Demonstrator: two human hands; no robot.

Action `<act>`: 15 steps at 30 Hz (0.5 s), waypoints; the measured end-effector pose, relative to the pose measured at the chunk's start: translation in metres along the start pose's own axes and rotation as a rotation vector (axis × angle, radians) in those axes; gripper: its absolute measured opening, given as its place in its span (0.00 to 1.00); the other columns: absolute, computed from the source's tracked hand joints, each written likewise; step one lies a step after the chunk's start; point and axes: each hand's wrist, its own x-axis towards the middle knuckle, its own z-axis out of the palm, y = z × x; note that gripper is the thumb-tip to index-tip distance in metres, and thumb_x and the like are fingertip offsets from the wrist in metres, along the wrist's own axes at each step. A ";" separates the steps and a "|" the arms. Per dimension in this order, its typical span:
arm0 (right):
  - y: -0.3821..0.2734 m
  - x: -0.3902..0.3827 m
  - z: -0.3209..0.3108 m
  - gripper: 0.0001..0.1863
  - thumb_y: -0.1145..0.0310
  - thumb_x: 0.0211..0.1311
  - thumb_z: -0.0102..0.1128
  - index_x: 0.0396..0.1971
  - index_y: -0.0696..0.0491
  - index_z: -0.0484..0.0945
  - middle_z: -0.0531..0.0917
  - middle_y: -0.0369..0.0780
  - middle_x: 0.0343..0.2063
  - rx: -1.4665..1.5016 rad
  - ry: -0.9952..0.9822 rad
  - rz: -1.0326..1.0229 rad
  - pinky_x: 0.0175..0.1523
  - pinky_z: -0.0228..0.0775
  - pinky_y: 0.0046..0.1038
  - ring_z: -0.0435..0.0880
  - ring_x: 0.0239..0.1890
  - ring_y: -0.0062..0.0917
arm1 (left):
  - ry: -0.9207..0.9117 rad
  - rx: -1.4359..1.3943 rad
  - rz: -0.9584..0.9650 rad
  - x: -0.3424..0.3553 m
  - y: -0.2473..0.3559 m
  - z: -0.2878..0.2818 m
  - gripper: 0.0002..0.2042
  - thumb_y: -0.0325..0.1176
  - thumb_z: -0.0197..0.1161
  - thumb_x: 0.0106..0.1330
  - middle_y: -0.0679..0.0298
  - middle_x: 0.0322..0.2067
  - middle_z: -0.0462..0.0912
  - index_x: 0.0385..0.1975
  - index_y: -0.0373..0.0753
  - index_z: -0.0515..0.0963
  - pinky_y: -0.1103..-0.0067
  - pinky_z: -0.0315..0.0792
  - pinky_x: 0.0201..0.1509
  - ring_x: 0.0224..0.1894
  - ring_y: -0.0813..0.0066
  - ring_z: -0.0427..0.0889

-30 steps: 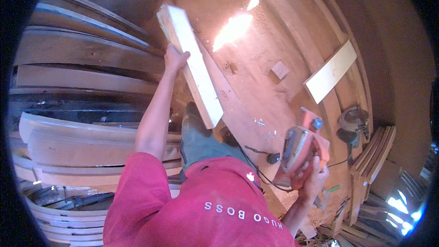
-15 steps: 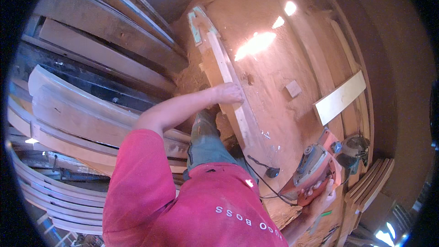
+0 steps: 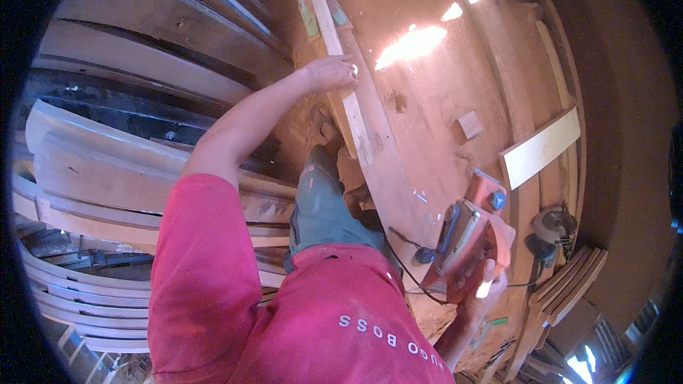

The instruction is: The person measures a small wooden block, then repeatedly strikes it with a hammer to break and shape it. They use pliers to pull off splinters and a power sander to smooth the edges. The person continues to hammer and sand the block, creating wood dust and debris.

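Observation:
My left hand (image 3: 330, 73) is closed around a long pale wooden strip (image 3: 353, 116), its arm stretched far forward. The strip lies along a longer board (image 3: 384, 160), and its far end overlaps a green-edged wooden piece (image 3: 336, 14). In my right hand (image 3: 485, 290), held low at the right, is an orange-and-grey corded tool with a blue knob, which looks like an electric planer (image 3: 473, 235). It is tilted, and my fingers wrap its rear grip, partly hidden by the body. A dark cord (image 3: 420, 286) loops beside it.
Sawdust covers the wide work surface (image 3: 434, 99), where a small wooden block (image 3: 469, 125) lies. Farther right are a pale board (image 3: 542, 148), a circular-saw-like tool (image 3: 553, 227) and stacked strips (image 3: 573, 284). Large curved panels (image 3: 135, 178) crowd the left side.
My left hand has moved away from me, and the pale strip has slid forward over the green-edged piece. The planer has shifted slightly left and turned in my right hand.

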 end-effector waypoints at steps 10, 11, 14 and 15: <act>0.003 0.010 0.111 0.26 0.46 0.70 0.51 0.38 0.59 0.78 0.78 0.37 0.24 0.056 -0.504 -0.068 0.35 0.69 0.30 0.77 0.29 0.23 | 0.571 -0.957 -0.958 -0.043 0.199 0.075 0.50 0.34 0.76 0.47 0.45 0.71 0.55 0.72 0.36 0.53 0.63 0.51 0.77 0.74 0.48 0.53; 0.000 0.013 0.126 0.26 0.47 0.70 0.51 0.39 0.59 0.78 0.79 0.39 0.25 0.082 -0.588 -0.046 0.36 0.70 0.31 0.78 0.30 0.25 | 0.517 -1.056 -0.991 -0.035 0.218 0.076 0.52 0.35 0.77 0.48 0.44 0.71 0.54 0.72 0.35 0.51 0.65 0.51 0.78 0.75 0.48 0.52; -0.002 0.015 0.169 0.25 0.48 0.71 0.49 0.44 0.58 0.78 0.80 0.41 0.30 0.069 -0.706 -0.139 0.41 0.71 0.33 0.80 0.34 0.29 | 0.785 -1.296 -0.948 -0.007 0.235 0.103 0.50 0.40 0.78 0.48 0.46 0.70 0.57 0.71 0.37 0.56 0.64 0.52 0.77 0.74 0.49 0.55; 0.000 0.015 0.178 0.25 0.48 0.72 0.49 0.45 0.58 0.77 0.81 0.41 0.31 0.046 -0.720 -0.194 0.42 0.72 0.33 0.80 0.35 0.30 | 0.831 -1.411 -0.916 -0.002 0.235 0.105 0.49 0.42 0.78 0.48 0.46 0.70 0.59 0.70 0.37 0.57 0.64 0.53 0.76 0.73 0.49 0.56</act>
